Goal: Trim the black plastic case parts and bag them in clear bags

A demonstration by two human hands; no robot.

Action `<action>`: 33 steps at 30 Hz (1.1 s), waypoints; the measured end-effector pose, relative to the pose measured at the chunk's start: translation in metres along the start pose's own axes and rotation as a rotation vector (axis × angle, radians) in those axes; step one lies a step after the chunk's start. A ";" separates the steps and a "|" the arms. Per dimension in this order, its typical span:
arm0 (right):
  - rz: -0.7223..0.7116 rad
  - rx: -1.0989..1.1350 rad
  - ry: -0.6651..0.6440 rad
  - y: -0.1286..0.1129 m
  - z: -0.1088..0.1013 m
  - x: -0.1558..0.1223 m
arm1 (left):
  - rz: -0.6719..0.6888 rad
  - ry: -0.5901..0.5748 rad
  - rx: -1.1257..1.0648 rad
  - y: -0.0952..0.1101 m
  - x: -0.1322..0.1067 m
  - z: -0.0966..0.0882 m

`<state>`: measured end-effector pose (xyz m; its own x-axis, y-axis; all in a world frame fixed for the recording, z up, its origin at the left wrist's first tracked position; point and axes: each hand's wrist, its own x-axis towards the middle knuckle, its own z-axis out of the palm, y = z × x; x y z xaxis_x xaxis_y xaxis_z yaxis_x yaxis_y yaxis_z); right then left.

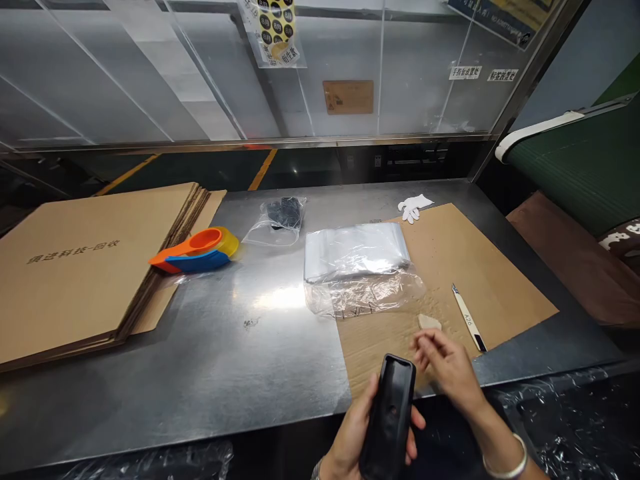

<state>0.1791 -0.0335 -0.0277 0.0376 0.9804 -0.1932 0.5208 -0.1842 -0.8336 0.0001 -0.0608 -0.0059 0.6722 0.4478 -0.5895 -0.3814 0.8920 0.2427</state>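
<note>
My left hand is closed around a long black plastic housing, rounded at its corners, with its hollow side facing up. It is tilted above the table's front edge. My right hand is just right of the housing's top end, thumb and fingers pinched together. Whatever may be between those fingertips is too small to make out. Right beyond them a small beige piece lies on the cardboard sheet. A white-handled craft knife, marked A26, rests to the right of that hand.
A stack of clear plastic bags overlaps the cardboard's left side. Behind is a white glove. Further left are an orange-and-blue tape dispenser, a clear bag with dark contents and stacked flat cartons. A green conveyor stands at right.
</note>
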 end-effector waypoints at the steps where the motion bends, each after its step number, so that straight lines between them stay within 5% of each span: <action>1: 0.003 -0.155 0.089 0.011 -0.007 0.009 | -0.003 0.009 -0.055 -0.001 0.001 0.000; 5: 0.116 -0.494 0.286 0.055 -0.032 0.040 | 0.049 0.029 -0.292 0.003 0.002 0.001; 9: 0.199 -0.676 0.292 0.076 -0.041 0.052 | 0.099 0.017 -0.389 0.007 0.002 0.000; 17: 0.194 -0.571 0.265 0.057 -0.045 0.039 | 0.190 0.082 -0.427 0.012 -0.001 0.000; 21: -0.019 -0.318 0.097 0.013 -0.032 -0.001 | 0.269 0.188 -0.445 0.018 -0.002 0.001; 27: -0.396 -0.129 -0.328 -0.046 -0.007 -0.051 | 0.430 0.292 -0.433 0.023 -0.004 0.003; 33: -0.220 -0.158 -0.645 -0.065 0.004 -0.060 | 0.539 0.348 -0.392 0.025 -0.006 0.006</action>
<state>0.1396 -0.0807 0.0360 -0.5715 0.7477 -0.3381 0.5776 0.0738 -0.8130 -0.0099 -0.0407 0.0084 0.1133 0.7130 -0.6919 -0.8425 0.4381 0.3135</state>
